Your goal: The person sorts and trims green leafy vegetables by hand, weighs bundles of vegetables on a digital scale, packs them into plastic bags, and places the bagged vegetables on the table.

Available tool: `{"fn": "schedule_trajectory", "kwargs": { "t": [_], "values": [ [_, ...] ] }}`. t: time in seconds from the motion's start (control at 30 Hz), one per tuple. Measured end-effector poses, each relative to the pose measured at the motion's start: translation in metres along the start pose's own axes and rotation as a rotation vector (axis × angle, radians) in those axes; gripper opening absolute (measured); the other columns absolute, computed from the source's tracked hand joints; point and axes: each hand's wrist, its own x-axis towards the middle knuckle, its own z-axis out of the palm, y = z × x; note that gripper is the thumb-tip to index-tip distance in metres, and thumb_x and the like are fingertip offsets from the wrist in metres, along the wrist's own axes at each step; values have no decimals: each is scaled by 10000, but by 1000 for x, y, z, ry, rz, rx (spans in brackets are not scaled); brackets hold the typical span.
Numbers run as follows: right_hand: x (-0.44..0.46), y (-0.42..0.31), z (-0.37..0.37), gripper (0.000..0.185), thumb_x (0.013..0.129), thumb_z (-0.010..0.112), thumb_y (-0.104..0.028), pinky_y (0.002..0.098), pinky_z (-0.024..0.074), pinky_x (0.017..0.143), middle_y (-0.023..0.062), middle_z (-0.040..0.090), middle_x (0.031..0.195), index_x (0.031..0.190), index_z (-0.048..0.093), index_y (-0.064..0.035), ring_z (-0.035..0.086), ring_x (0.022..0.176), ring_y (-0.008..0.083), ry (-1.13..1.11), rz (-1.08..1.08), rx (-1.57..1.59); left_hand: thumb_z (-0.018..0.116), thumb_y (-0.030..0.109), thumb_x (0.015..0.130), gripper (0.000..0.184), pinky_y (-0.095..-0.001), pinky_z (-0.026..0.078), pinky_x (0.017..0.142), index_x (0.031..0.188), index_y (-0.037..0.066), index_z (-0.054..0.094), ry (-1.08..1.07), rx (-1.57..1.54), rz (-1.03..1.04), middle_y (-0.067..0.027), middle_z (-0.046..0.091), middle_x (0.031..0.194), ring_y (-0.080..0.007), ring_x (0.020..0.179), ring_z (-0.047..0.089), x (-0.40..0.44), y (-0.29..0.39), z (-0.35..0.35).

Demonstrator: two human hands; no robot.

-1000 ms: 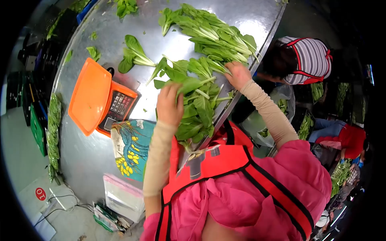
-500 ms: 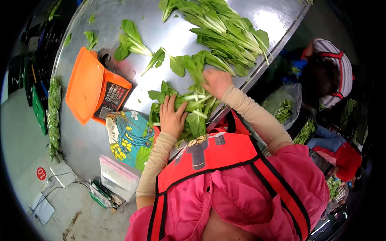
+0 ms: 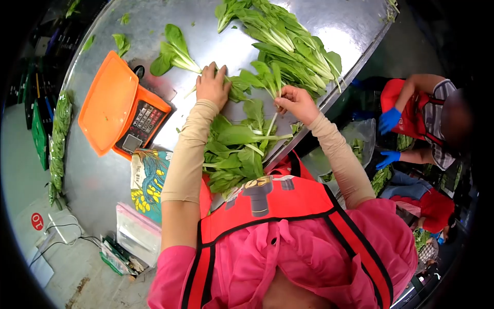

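Observation:
My left hand (image 3: 213, 85) lies over the metal table, fingers spread, on a loose green leaf (image 3: 237, 88) that is partly hidden under it. In a pinch, my right hand (image 3: 298, 104) grips the base of a leafy green stalk (image 3: 266, 78), whose leaves point away from me. Close to my body lies a loose pile of leafy greens (image 3: 234, 147). A larger heap of the same greens (image 3: 288, 38) stretches along the table's far right side. Beyond my left fingertips rests a separate leafy stalk (image 3: 177, 54).
An orange weighing scale (image 3: 146, 121) stands at left on the metal table (image 3: 154, 15). Near my left forearm are a patterned teal bag (image 3: 149, 188) and clear plastic packets (image 3: 138, 232). Across the table edge, a person with blue gloves (image 3: 389, 121) is beside a plastic bag of greens (image 3: 357, 141).
My left hand has moved off the near pile, forward to the loose leaf. My right hand has shifted slightly right and now pinches a stalk. The gloved person at right has turned, showing both hands.

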Motion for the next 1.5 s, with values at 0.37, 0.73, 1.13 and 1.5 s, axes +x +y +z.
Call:
{"fn": "schedule_trajectory", "kwargs": {
  "t": [0.37,0.73,1.13,1.5],
  "values": [
    [-33,-13,51,163,816,611,-49,226,472,689,23,609,852,966,582,11,575,751,91,-15,-51,288,640,89,764,360,-368,429,871,1103,14,544,87,-334,-37,-140,560,1085,-268,1005,538,-105,54,-74],
    [-60,-18,105,131,807,617,-24,239,488,665,47,610,780,921,557,0,595,705,115,-135,12,446,613,72,824,280,-252,470,724,1066,-58,557,-180,-1881,-510,-78,621,885,-140,780,585,-135,73,-90],
    [-90,13,134,117,873,554,-95,235,488,651,14,599,893,981,553,-49,584,750,101,-167,182,1097,639,65,812,101,-218,454,595,833,21,550,-86,-1823,-601,-57,621,798,-111,664,569,-152,82,-88],
    [-85,30,110,80,817,575,-60,278,471,539,60,589,701,870,539,-13,564,539,167,92,-4,150,622,92,831,106,-243,459,615,834,48,525,29,-1949,-760,-51,604,807,-116,683,559,-146,76,-80]
  ]
}}
